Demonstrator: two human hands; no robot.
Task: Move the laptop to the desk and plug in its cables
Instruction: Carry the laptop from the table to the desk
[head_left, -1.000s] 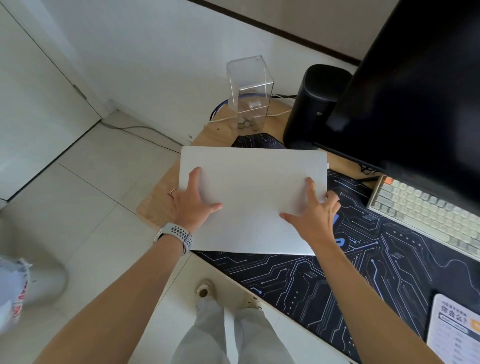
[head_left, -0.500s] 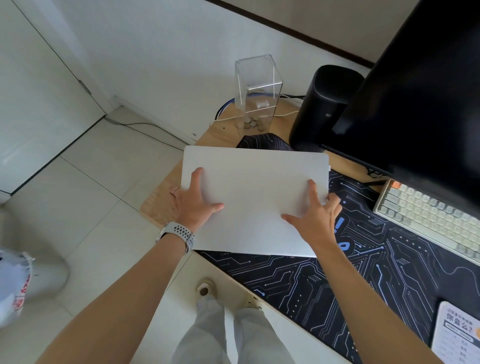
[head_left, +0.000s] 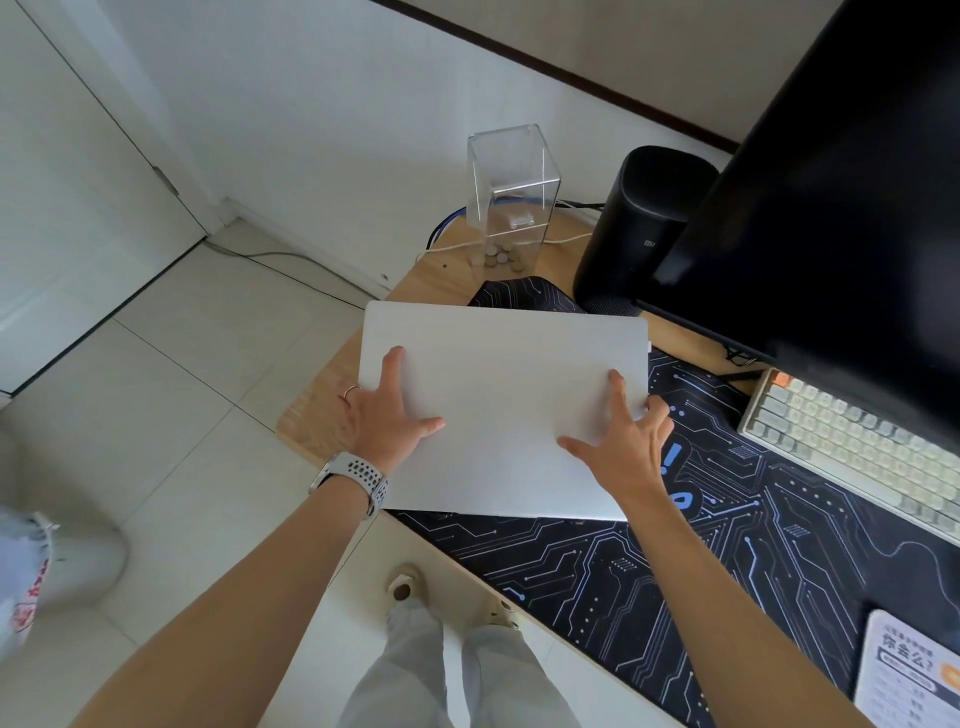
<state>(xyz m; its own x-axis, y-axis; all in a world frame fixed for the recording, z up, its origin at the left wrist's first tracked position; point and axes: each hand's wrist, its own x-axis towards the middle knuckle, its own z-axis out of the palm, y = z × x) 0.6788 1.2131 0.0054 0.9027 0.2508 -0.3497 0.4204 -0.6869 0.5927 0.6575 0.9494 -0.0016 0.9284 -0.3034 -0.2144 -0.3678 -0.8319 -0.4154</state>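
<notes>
A closed white laptop lies flat on the left end of the wooden desk, its right part over a black circuit-pattern mat. My left hand grips its left edge, thumb spread on the lid. My right hand holds the right edge, fingers curled over the side. A white cable runs along the back of the desk behind the laptop. No cable is seen joined to the laptop.
Behind the laptop stand a clear acrylic box with coins and a black speaker. A large black monitor and a pale keyboard fill the right. A printed card lies at the near right. Tiled floor is to the left.
The laptop and both hands keep almost the same place on the desk. Only the view has drifted slightly.
</notes>
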